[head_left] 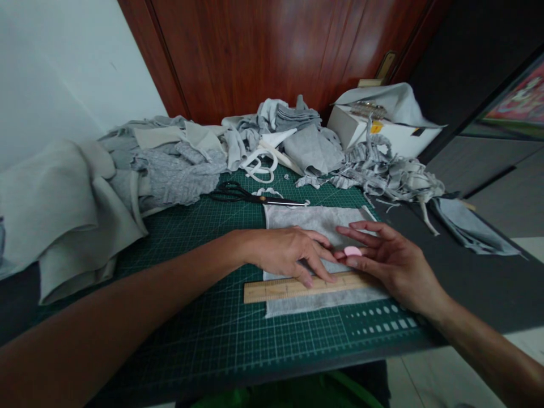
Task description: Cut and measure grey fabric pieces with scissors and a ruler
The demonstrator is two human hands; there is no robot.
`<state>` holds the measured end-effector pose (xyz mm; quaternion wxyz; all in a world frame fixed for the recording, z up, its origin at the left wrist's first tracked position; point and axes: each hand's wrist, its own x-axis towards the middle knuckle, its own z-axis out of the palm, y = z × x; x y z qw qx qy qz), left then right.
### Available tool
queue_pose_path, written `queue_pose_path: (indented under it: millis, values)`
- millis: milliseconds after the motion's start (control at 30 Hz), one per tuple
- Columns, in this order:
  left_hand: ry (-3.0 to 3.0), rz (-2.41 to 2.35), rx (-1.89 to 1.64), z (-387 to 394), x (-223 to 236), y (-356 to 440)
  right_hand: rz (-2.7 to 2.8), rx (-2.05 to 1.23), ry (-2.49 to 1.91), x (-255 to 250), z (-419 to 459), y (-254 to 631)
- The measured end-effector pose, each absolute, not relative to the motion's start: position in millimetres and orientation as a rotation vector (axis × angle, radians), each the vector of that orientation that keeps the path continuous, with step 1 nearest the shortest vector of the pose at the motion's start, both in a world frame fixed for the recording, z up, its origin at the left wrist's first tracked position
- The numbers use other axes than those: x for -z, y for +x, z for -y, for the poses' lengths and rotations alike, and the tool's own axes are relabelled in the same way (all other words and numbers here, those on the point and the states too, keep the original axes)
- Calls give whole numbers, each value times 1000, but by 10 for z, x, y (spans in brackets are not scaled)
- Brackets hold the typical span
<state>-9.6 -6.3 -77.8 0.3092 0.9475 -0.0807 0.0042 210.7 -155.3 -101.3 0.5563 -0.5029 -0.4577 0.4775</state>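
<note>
"Glossy red-brown door (255,56) behind, gridded green mat (204,334) on the dark tabletop (480,289). What might slip?"

"Perhaps the flat wooden ruler (276,290), if the left hand (293,255), fingers spread apart on it, presses unevenly; the soft grey cloth (287,218) beneath could ruck."

"And the right hand's (395,263) grip?"

"Pinched on the rounded pink piece (352,251), over the cloth, just beyond the ruler. Loosening might drop it."
</note>
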Motion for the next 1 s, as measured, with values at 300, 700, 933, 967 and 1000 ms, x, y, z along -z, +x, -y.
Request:
queue_pose_path:
  millis: [300, 700, 933, 967, 1000]
  values:
    - [2572, 125, 210, 101, 670, -146, 1292, -971, -1223, 980, 1631, 2043]
    - [2507, 107, 392, 84, 496, -130, 1409, -741, -1334, 929, 1677, 1998]
    - [2486, 92, 410, 67, 525, -142, 1858, -343, -1245, 738, 1763, 1763]
    - [2489, 85, 424, 68, 524, -141, 1943, -311, -1178, 711, 1774, 1715]
    - [2490, 79, 437, 70, 518, -137, 2015, -298, -1116, 691, 1783, 1666]
